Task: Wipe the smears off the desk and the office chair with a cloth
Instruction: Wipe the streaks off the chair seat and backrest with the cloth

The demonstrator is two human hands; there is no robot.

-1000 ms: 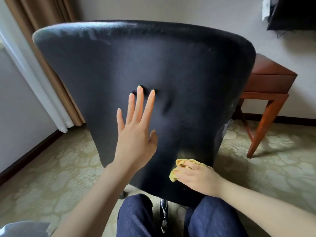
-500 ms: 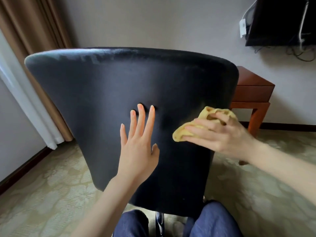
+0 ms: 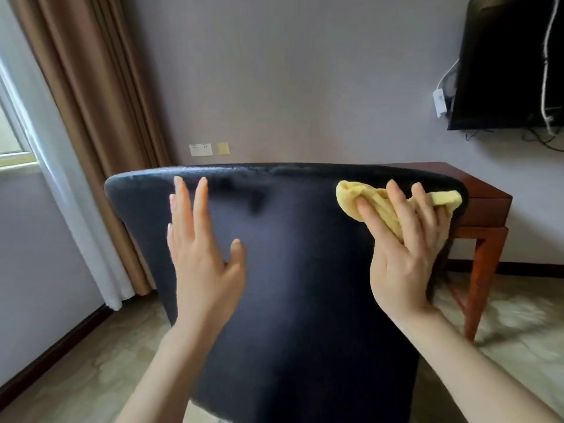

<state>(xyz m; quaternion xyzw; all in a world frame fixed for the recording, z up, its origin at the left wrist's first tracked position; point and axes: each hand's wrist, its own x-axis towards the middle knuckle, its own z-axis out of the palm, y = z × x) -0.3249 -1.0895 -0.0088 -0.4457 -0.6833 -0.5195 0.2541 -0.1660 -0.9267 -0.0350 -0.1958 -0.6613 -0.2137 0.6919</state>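
Note:
The back of a black office chair (image 3: 299, 285) fills the middle of the head view, its padded top edge showing pale smears. My left hand (image 3: 201, 254) lies flat on the upper left of the backrest, fingers straight and pointing up. My right hand (image 3: 406, 248) presses a crumpled yellow cloth (image 3: 381, 203) against the upper right corner of the backrest, with the fingers spread over the cloth. The cloth sticks out past the fingers toward the chair's right edge.
A reddish wooden desk (image 3: 485, 196) stands behind the chair at the right, against the wall. A dark screen (image 3: 506, 62) with cables hangs above it. Brown curtains (image 3: 91, 117) and a window are on the left. Patterned carpet covers the floor.
My right hand has carried the cloth up the backrest from the bottom to the top right corner. My left hand has slid higher on the chair. The view has tilted up.

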